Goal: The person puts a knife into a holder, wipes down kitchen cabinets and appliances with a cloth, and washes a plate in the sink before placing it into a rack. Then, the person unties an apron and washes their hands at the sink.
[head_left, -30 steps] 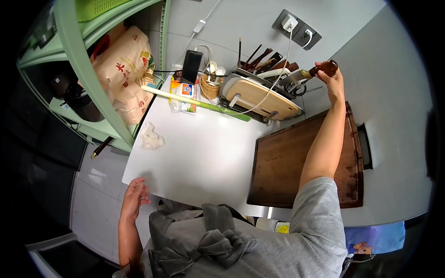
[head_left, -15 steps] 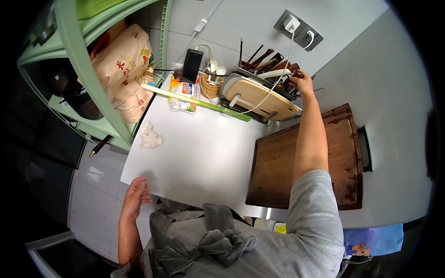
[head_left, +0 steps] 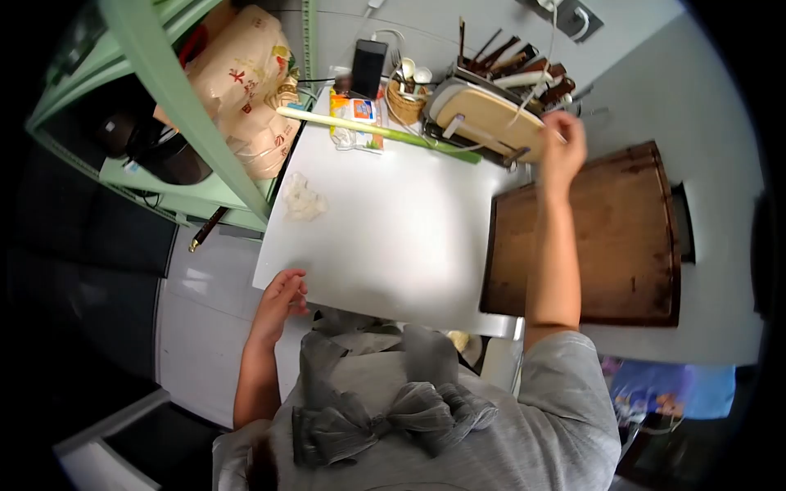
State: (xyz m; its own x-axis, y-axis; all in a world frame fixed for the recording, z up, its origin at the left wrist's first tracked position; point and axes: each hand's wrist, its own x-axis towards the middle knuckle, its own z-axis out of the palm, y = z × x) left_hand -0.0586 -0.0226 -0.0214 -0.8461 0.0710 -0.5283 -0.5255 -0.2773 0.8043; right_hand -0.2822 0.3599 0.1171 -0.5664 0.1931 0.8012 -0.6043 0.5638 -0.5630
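Note:
My left hand [head_left: 281, 304] hangs over the near left corner of the white table [head_left: 393, 245], fingers loosely bent and apart, holding nothing. My right hand [head_left: 562, 147] is at the right end of a rack that holds a light wooden cutting board [head_left: 487, 119] and several knives [head_left: 524, 65] with brown or white handles. It is below the handles and apart from them. Motion smears its fingers, so any small thing in them is hidden. A long leek [head_left: 377, 131] lies across the back of the table. A crumpled whitish clump [head_left: 304, 198] rests on the left side.
A large dark wooden board [head_left: 589, 237] lies on the right side. Behind the leek are a plastic packet [head_left: 358, 114], a phone [head_left: 368, 67] and a wicker holder [head_left: 405, 102] with spoons. A green shelf [head_left: 176, 106] with a printed bag [head_left: 246, 90] stands at left.
My right hand has come away from a knife handle in the rack and moved nearer to me. The view has shifted, so things appear higher and further right.

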